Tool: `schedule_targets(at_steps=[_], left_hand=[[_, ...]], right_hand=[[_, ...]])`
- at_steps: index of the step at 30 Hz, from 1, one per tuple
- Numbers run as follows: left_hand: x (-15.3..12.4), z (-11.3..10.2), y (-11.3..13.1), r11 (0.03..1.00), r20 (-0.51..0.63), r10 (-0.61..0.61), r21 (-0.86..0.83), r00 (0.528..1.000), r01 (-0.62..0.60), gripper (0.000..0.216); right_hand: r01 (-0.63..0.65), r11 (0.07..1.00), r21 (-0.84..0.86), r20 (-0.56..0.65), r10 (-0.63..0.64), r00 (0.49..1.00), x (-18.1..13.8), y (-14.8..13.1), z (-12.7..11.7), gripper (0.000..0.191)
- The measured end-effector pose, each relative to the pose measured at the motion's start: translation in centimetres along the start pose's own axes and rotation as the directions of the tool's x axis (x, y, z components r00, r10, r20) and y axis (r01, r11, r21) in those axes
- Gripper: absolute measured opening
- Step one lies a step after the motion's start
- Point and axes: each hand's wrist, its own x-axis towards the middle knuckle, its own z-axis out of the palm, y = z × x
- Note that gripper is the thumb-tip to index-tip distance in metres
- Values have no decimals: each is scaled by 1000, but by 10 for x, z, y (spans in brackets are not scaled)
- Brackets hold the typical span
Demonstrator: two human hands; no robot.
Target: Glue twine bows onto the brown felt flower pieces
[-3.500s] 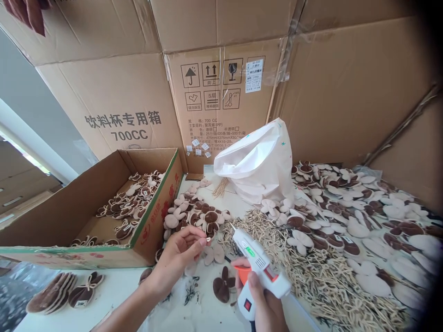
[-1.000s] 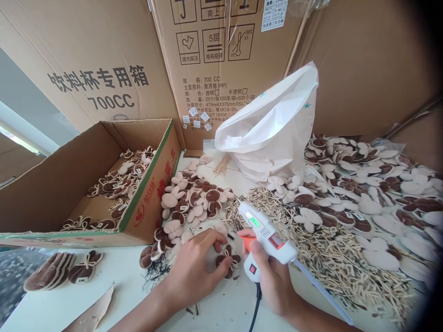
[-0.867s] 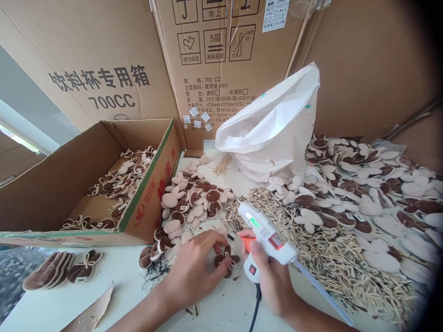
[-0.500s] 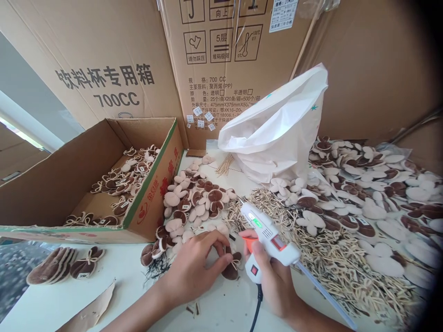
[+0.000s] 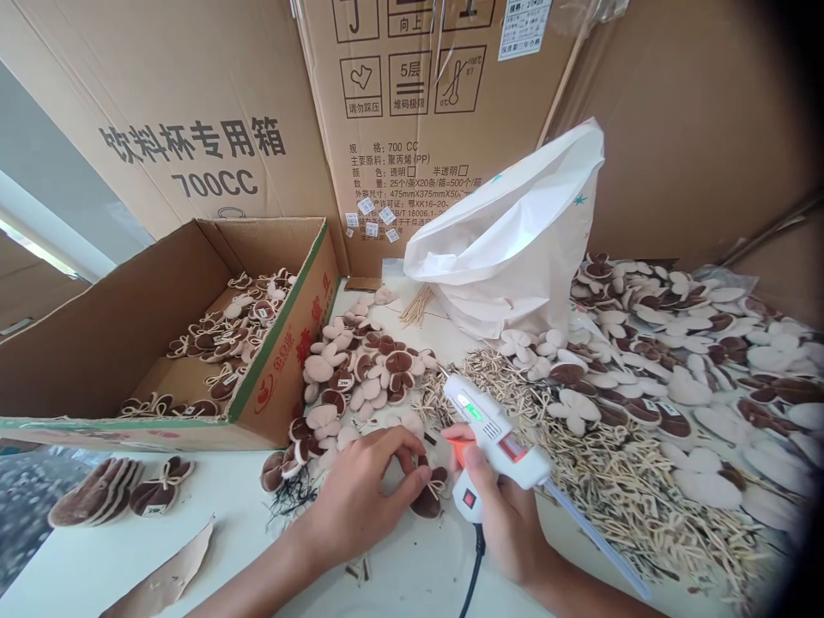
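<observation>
My right hand [image 5: 511, 515] is wrapped round a white hot glue gun [image 5: 482, 429]. A finger lies on its orange trigger, and a clear glue stick sticks out of its back end. The nozzle points up and away, above the bow pile. My left hand [image 5: 366, 472] is curled on the table, thumb and fingertips closed on a small brown plush piece [image 5: 430, 496] with a cream bow. The fingers cover part of that piece. Right behind this hand lies a heap of cream and brown plush pieces [image 5: 366, 360].
A low cardboard box [image 5: 276, 360] at left holds finished-looking bowed pieces. Many loose cream bows [image 5: 618, 489] and more plush pieces [image 5: 688, 343] spread over the right side. A white bag [image 5: 515, 266] stands behind. Stacked brown plush pieces [image 5: 96, 493] lie front left. A black cord [image 5: 475, 571] trails from the gun.
The glue gun and my right hand have shifted very slightly left. My left hand keeps its hold on the plush piece.
</observation>
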Motion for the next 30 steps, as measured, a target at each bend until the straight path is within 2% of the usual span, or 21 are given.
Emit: schedule_targets(at_steps=[2,5,8,16,21,27,30], left_hand=[[0,-1,-1,998,-10,58,-30,998,-58,13],[-1,-3,-7,978,10,207,-35,978,-206,20],[-3,-7,-13,941,49,335,44,941,-337,24],[-8,-14,-18,803,188,522,222,832,-554,30],[-8,-13,-20,749,254,547,277,798,-602,31],[-6,-10,-22,659,175,655,343,735,-669,20],[-6,-10,-22,643,181,661,365,728,-674,19]], right_hand=[[-1,1000,2,3,1,1000,0,0,0,39],[7,1000,5,26,-7,1000,-1,-1,0,37],[22,1000,18,32,-22,999,-1,-2,-1,35],[16,1000,19,19,-16,1000,-1,0,0,33],[14,1000,10,22,-14,1000,0,0,-2,33],[14,1000,13,34,-15,999,1,-1,-1,35],[29,1000,-2,34,-29,999,0,-1,-1,35]])
